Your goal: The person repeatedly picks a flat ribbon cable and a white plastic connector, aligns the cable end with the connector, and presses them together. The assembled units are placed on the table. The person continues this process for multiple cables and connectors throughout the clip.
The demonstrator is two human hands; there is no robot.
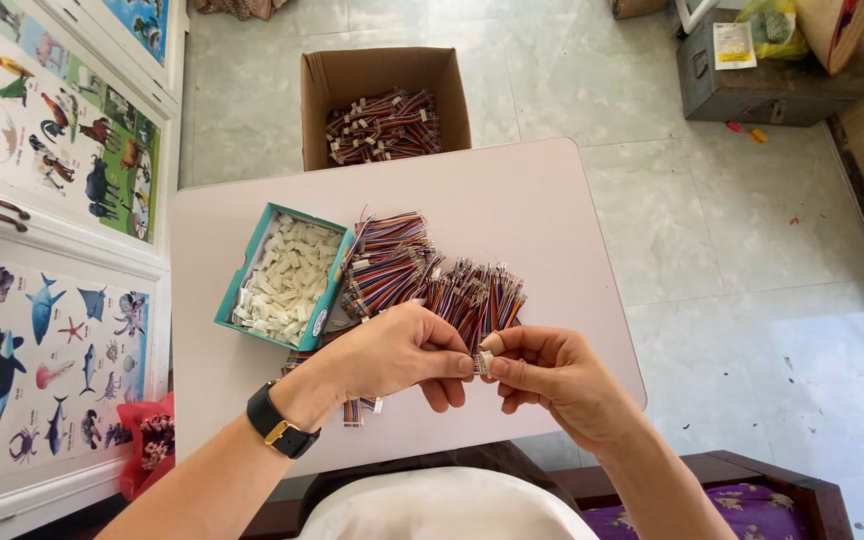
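My left hand (392, 352), with a black wristwatch on the wrist, and my right hand (542, 372) meet above the near edge of a small white table (552, 210). Together their fingertips pinch a small white plastic connector (483, 364) with short coloured wires. Just beyond the hands lies a pile of multicoloured wire bundles (422, 272). To the left of the pile sits a teal box (285, 277) filled with several white plastic connector housings.
A brown cardboard box (384, 75) on the tiled floor behind the table holds more wire bundles. White cabinet doors with animal posters (52, 200) run along the left. A grey metal box (752, 85) stands at the far right. A dark wooden bench with purple cloth (752, 500) is near me.
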